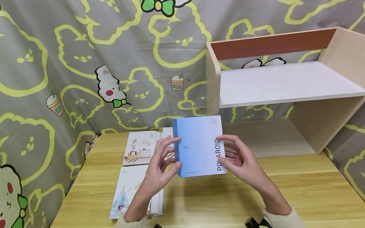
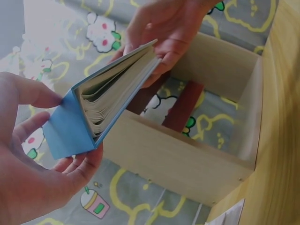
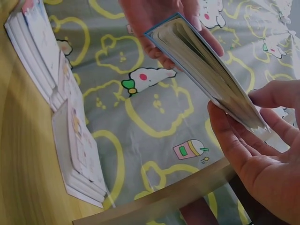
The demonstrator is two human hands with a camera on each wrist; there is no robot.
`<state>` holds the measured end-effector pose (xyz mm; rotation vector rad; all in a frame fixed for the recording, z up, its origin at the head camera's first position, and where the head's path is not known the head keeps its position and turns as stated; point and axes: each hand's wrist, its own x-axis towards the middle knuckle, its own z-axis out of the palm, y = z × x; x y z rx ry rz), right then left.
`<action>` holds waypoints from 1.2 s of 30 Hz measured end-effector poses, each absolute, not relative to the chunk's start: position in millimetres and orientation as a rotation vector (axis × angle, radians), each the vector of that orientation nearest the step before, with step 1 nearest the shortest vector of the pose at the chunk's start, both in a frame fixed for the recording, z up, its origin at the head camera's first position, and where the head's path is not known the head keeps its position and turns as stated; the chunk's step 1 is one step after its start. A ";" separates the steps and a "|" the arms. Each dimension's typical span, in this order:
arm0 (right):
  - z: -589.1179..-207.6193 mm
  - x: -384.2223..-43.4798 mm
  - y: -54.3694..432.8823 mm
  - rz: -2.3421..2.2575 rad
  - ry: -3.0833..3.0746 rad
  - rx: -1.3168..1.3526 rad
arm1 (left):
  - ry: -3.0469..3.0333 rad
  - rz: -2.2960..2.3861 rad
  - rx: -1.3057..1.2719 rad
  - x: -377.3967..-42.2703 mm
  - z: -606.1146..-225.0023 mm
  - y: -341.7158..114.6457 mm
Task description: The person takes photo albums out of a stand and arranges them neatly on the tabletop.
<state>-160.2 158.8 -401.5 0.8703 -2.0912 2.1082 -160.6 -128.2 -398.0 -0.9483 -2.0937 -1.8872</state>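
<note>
A light-blue photo album (image 1: 198, 141) marked POLAROID is held up above the table, its front cover facing the head camera. My left hand (image 1: 161, 163) grips the spine side, thumb on the front cover and fingers around the back. On the opposite edge, my right hand (image 1: 242, 159) pinches the album between thumb and fingers. The left wrist view shows the blue spine (image 2: 70, 125) and the slightly fanned pages (image 2: 110, 96). In the right wrist view the right hand (image 3: 262, 145) holds the covers near their open edge.
Two-tier wooden shelf unit (image 1: 290, 82) stands at the back right of the wooden table (image 1: 207, 206). At the left lie stacks of white illustrated booklets: a rear one (image 1: 139, 146) and a front one (image 1: 127, 191), with more partly hidden behind the album. A patterned curtain (image 1: 104, 44) hangs behind.
</note>
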 end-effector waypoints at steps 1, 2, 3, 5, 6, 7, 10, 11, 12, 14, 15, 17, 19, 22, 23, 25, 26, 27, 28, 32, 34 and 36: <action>-402.2 -160.3 158.3 2.110 -2.092 0.869 | -2.096 -1.882 -0.953 -160.7 -398.2 -128.8; -402.9 -160.4 157.8 2.110 -2.092 0.869 | -2.099 -1.877 -0.957 -160.8 -398.6 -129.4; -403.4 -160.4 157.4 2.111 -2.093 0.867 | -2.103 -1.871 -0.959 -161.1 -398.9 -129.9; -404.0 -160.4 157.0 2.118 -2.093 0.861 | -2.104 -1.863 -0.969 -161.4 -399.3 -131.1; -404.3 -160.6 156.7 2.115 -2.094 0.858 | -2.106 -1.860 -0.973 -161.7 -399.5 -131.6; -404.5 -160.7 156.5 2.112 -2.096 0.855 | -2.107 -1.855 -0.979 -162.2 -399.8 -132.0; -404.9 -161.3 156.2 2.107 -2.106 0.843 | -2.116 -1.844 -0.989 -163.7 -399.5 -133.7; -405.0 -161.5 156.0 2.108 -2.108 0.838 | -2.121 -1.839 -0.995 -164.2 -399.1 -134.5; -405.3 -161.8 155.7 2.109 -2.111 0.832 | -2.128 -1.833 -1.001 -164.8 -398.7 -135.5; -405.9 -162.5 155.2 2.120 -2.115 0.816 | -2.141 -1.826 -1.012 -165.7 -397.6 -137.5; -406.3 -162.9 154.7 2.124 -2.117 0.813 | -2.147 -1.822 -1.016 -166.0 -397.2 -138.5; -407.3 -163.5 153.9 2.134 -2.119 0.804 | -2.156 -1.821 -1.026 -166.5 -396.6 -139.8; -408.3 -163.9 153.7 2.129 -2.125 0.802 | -2.168 -1.828 -1.019 -167.0 -396.7 -140.1; -409.4 -164.0 154.0 2.118 -2.136 0.789 | -2.174 -1.833 -1.024 -168.3 -398.0 -139.3; -409.6 -164.0 154.0 2.117 -2.140 0.781 | -2.177 -1.834 -1.024 -168.8 -398.7 -139.0; -410.0 -163.8 154.1 2.118 -2.147 0.767 | -2.183 -1.836 -1.027 -169.1 -399.7 -138.5; -410.4 -163.9 154.1 2.121 -2.149 0.765 | -2.187 -1.835 -1.026 -169.2 -400.2 -138.4; -410.5 -163.8 154.0 2.127 -2.150 0.763 | -2.190 -1.836 -1.024 -169.2 -400.7 -138.5; -410.8 -163.8 153.7 2.129 -2.152 0.762 | -2.198 -1.840 -1.015 -169.2 -401.2 -138.7; -412.0 -164.1 152.0 2.124 -2.175 0.757 | -2.221 -1.864 -0.966 -167.5 -403.0 -140.3; -413.0 -164.1 151.1 2.111 -2.190 0.752 | -2.230 -1.873 -0.944 -166.4 -404.5 -141.0; -414.3 -163.6 150.6 2.102 -2.205 0.748 | -2.236 -1.882 -0.933 -165.6 -406.5 -141.4</action>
